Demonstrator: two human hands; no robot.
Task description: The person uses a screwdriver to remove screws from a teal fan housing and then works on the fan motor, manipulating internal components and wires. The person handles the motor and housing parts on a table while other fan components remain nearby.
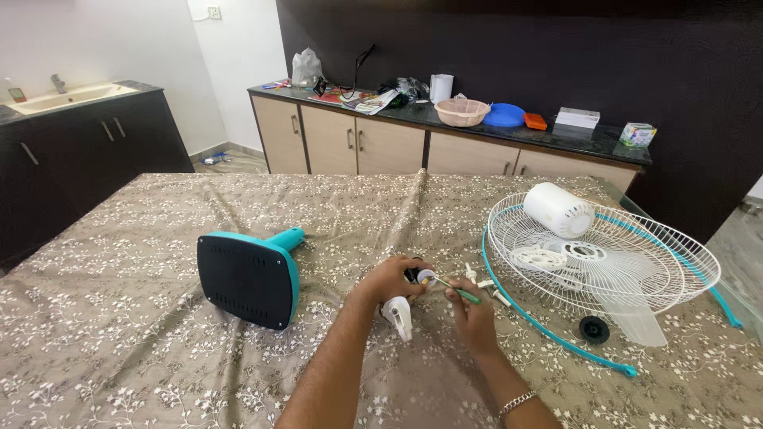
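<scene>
Over the bench (119,334), our left hand (391,278) is closed around a small white fan part (399,314), which hangs just below that grip. Our right hand (470,306) pinches a green screwdriver (457,290), its long axis pointing up-left into the part. At right, the grille (668,262) holds a white motor cover (558,210).

Small white fan part (399,314) upright on tablecloth; green-handled screwdriver (455,289) tilted, tip at its round top
</scene>
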